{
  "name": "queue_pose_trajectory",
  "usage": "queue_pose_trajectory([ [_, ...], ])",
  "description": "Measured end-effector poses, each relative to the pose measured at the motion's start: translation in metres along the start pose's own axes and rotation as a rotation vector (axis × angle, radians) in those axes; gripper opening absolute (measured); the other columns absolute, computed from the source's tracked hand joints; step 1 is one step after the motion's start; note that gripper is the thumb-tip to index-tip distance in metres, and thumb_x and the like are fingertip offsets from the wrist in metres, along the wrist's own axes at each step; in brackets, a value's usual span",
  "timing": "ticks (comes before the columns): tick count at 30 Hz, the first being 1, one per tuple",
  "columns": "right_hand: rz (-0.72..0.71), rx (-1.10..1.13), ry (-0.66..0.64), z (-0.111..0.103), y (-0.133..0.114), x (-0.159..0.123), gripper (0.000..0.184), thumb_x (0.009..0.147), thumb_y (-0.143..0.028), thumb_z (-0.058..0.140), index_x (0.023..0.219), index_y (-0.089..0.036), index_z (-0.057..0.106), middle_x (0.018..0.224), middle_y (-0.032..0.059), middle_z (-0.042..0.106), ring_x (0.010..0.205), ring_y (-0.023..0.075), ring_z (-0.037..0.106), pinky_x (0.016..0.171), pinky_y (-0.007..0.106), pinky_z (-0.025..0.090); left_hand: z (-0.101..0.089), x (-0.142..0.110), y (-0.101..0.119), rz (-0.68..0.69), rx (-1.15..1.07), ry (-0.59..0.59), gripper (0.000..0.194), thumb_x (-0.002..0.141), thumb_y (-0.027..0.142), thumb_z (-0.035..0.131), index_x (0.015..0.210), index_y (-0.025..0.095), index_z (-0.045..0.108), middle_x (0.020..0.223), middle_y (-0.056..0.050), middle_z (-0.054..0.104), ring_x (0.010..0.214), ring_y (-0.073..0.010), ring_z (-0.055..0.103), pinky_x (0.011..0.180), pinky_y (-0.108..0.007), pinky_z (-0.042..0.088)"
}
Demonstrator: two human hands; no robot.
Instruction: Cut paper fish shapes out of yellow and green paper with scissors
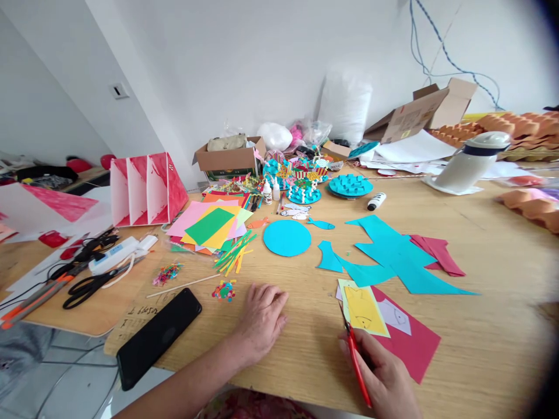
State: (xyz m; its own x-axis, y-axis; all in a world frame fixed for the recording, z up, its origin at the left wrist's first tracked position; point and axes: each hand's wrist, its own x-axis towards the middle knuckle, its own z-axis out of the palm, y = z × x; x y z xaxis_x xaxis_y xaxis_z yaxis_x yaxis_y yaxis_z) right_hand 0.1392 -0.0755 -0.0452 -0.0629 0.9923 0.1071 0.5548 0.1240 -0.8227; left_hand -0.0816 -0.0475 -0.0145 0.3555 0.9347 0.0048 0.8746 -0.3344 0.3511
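My right hand [379, 369] is closed around red-handled scissors [357, 366], their blades pointing away from me at the left edge of some paper. That paper is a yellow piece [361, 308] with pencil outlines, lying on a pale green sheet. Under it is a crimson sheet [413, 346], which also carries a small lilac piece [396, 316] with a drawn fish. My left hand [261, 320] rests on the tabletop with nothing visible in it, its fingers loosely bent but not clenched. Beyond the hands lie a blue paper circle [287, 238] and blue offcuts [393, 256].
A black phone [159, 337] lies at the table's left front. Coloured sheets [212, 224], paper strips [236, 253], a wooden stick [183, 285] and black scissors [94, 285] spread leftward. Glue bottles [267, 192], a marker [376, 201] and blue paper crafts [349, 186] stand farther back.
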Motion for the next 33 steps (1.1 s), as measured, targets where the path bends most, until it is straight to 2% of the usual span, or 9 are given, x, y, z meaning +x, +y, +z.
queue_pose_trajectory([
  [4,0.007,0.005,0.015,0.002,-0.003,-0.002,0.031,0.083,-0.045,0.043,0.071,-0.020,0.056,0.059,-0.0005,0.061,0.055,0.0153,0.057,0.050,0.019,0.042,-0.001,0.000,-0.001,0.000,-0.007,0.004,0.037,0.084,0.021,0.045,0.121,0.017,0.046,0.118,-0.009,0.051,0.108,-0.0244,0.041,0.097,-0.048,0.028],
  [9,-0.025,-0.029,-0.036,0.000,0.006,0.001,0.029,0.082,-0.044,0.045,0.072,-0.019,0.057,0.063,0.0011,0.066,0.059,0.0170,0.060,0.050,0.019,0.045,0.004,-0.003,0.001,0.012,0.048,0.020,0.041,0.082,0.022,0.050,0.122,0.018,0.045,0.117,-0.007,0.050,0.108,-0.0243,0.041,0.098,-0.048,0.027],
  [16,-0.059,-0.059,-0.074,-0.003,0.009,0.003,0.025,0.081,-0.040,0.046,0.071,-0.019,0.057,0.062,0.0001,0.065,0.060,0.0168,0.061,0.051,0.018,0.046,0.011,-0.002,0.001,0.027,0.155,0.030,0.039,0.084,0.026,0.049,0.122,0.021,0.044,0.118,-0.006,0.051,0.111,-0.0233,0.040,0.102,-0.052,0.020],
  [20,-0.031,-0.039,-0.025,-0.001,0.003,0.000,0.028,0.083,-0.042,0.043,0.071,-0.020,0.056,0.060,-0.0003,0.063,0.058,0.0157,0.060,0.051,0.018,0.045,0.007,-0.002,0.002,0.065,0.189,0.010,0.039,0.085,0.029,0.047,0.123,0.022,0.042,0.117,-0.005,0.052,0.112,-0.0229,0.040,0.104,-0.054,0.016],
  [23,-0.018,-0.023,0.005,-0.001,0.000,0.000,0.028,0.083,-0.041,0.043,0.072,-0.019,0.056,0.061,0.0000,0.063,0.058,0.0154,0.059,0.052,0.019,0.045,0.004,-0.002,0.003,0.079,0.193,-0.015,0.040,0.085,0.029,0.046,0.123,0.020,0.041,0.118,-0.006,0.053,0.113,-0.0235,0.040,0.104,-0.054,0.015],
  [28,-0.058,-0.047,-0.055,-0.004,0.004,0.004,0.025,0.081,-0.039,0.047,0.074,-0.019,0.059,0.062,0.0009,0.065,0.060,0.0172,0.061,0.051,0.019,0.047,0.007,-0.004,0.001,0.106,0.177,0.005,0.042,0.084,0.029,0.049,0.124,0.021,0.041,0.118,-0.008,0.053,0.113,-0.0246,0.041,0.105,-0.055,0.014],
  [33,-0.060,-0.059,-0.050,-0.005,0.004,0.004,0.027,0.081,-0.040,0.046,0.071,-0.019,0.059,0.060,0.0005,0.065,0.059,0.0174,0.062,0.049,0.019,0.047,0.006,-0.004,-0.001,0.113,0.122,0.021,0.040,0.081,0.025,0.054,0.120,0.022,0.046,0.115,-0.007,0.056,0.111,-0.0248,0.043,0.104,-0.057,0.015],
])
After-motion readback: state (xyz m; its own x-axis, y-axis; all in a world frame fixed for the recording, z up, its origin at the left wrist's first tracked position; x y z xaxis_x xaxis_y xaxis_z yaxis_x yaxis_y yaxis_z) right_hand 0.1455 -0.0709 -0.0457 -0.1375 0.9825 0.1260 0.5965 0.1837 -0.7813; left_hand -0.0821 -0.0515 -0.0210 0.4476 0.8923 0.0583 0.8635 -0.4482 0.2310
